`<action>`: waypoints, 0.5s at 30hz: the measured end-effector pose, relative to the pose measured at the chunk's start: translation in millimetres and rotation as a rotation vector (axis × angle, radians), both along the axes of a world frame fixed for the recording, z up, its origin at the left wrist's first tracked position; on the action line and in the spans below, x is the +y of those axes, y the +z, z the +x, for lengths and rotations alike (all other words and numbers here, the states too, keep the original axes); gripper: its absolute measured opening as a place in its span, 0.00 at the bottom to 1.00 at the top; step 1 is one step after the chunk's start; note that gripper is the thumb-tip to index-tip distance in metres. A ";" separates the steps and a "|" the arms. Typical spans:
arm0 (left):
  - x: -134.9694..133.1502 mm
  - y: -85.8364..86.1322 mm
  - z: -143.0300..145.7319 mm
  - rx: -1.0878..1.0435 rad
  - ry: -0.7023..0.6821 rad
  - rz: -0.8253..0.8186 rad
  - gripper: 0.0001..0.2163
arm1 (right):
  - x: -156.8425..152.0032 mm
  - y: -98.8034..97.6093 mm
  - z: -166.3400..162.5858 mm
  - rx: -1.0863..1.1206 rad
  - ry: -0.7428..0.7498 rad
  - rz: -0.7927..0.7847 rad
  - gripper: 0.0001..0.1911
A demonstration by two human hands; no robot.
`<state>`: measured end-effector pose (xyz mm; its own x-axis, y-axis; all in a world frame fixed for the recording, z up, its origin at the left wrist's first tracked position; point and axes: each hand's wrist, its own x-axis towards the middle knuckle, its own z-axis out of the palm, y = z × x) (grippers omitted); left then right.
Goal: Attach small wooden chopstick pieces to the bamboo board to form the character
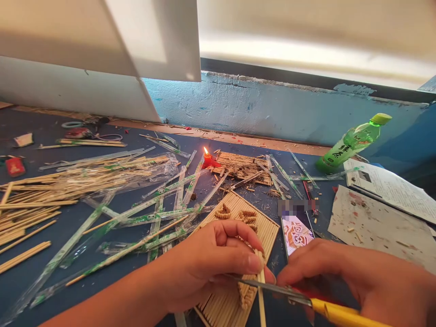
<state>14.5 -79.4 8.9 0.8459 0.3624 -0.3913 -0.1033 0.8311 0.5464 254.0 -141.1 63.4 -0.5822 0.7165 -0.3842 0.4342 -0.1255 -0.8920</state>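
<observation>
My left hand pinches a pale wooden chopstick between thumb and fingers, its lower end pointing toward me. My right hand grips what look like yellow-handled scissors; their thin metal blade crosses the chopstick just below my left thumb. Beneath my left hand lies a flat panel of sticks set side by side. Small stacked-stick pieces stand on it, partly hidden by my hand. The fingers of my right hand are partly out of sight behind the handle.
A lit red candle burns beside a smaller stick panel. Loose chopsticks and torn plastic wrappers cover the left side. To the right are a phone, a green tea bottle, an open book and a stained grey sheet.
</observation>
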 end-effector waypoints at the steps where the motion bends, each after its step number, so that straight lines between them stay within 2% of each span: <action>1: 0.0 0.0 0.2 -0.003 0.002 0.000 0.10 | 0.4 -0.2 -0.4 0.004 -0.006 -0.037 0.26; 4: 0.0 -0.5 0.3 -0.006 0.010 0.034 0.11 | 0.0 -1.2 -0.4 0.036 -0.060 -0.129 0.30; 6: 0.1 -1.0 0.1 -0.006 0.011 0.063 0.11 | -1.3 -2.0 0.3 0.031 -0.083 -0.134 0.30; 10: 1.1 -0.2 0.5 0.006 0.043 0.120 0.11 | -3.9 -4.4 1.3 -0.041 -0.026 -0.025 0.24; 15: 3.7 4.0 2.8 0.093 0.041 0.178 0.10 | -7.1 -12.2 5.8 -0.086 0.016 0.127 0.22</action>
